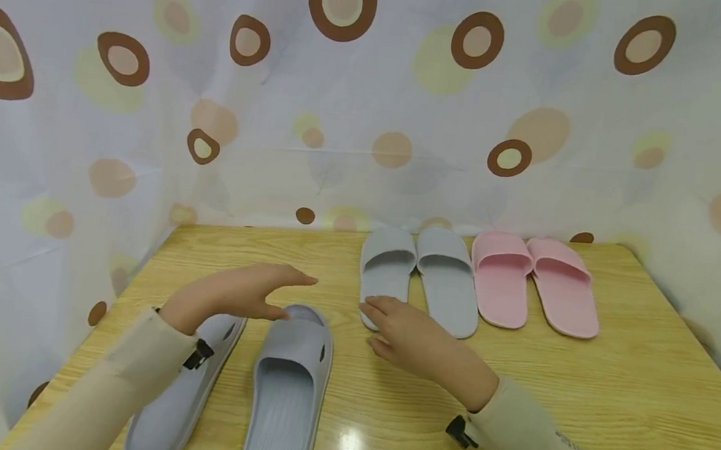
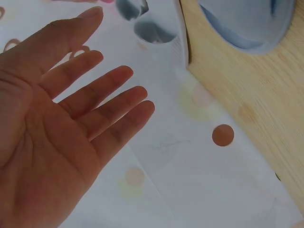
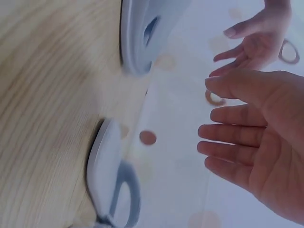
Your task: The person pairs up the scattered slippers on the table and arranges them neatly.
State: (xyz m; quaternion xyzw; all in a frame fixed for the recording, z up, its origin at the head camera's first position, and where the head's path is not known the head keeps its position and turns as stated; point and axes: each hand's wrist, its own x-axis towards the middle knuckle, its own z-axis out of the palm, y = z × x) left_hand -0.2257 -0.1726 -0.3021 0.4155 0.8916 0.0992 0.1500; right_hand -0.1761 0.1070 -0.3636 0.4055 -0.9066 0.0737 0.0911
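My left hand (image 1: pixel 238 291) hovers over a pair of larger grey slippers, its fingers extended and the thumb apart. The left slipper of that pair (image 1: pixel 172 410) is partly covered by my left forearm; the right one (image 1: pixel 290 393) shows most of its length. To the right, my right hand (image 1: pixel 423 345) is held above the table, just in front of the light grey slippers (image 1: pixel 452 293), overlapping the lower end of one in the head view. Both wrist views show bare palms, with loosely straight fingers on the left hand (image 2: pixel 71 118) and the right hand (image 3: pixel 256 142).
A pair of pink slippers (image 1: pixel 504 288) lies right of the light grey pair at the back of the wooden table (image 1: pixel 645 402). A curtain with brown and yellow spots (image 1: pixel 374 94) stands behind the table and along its sides.
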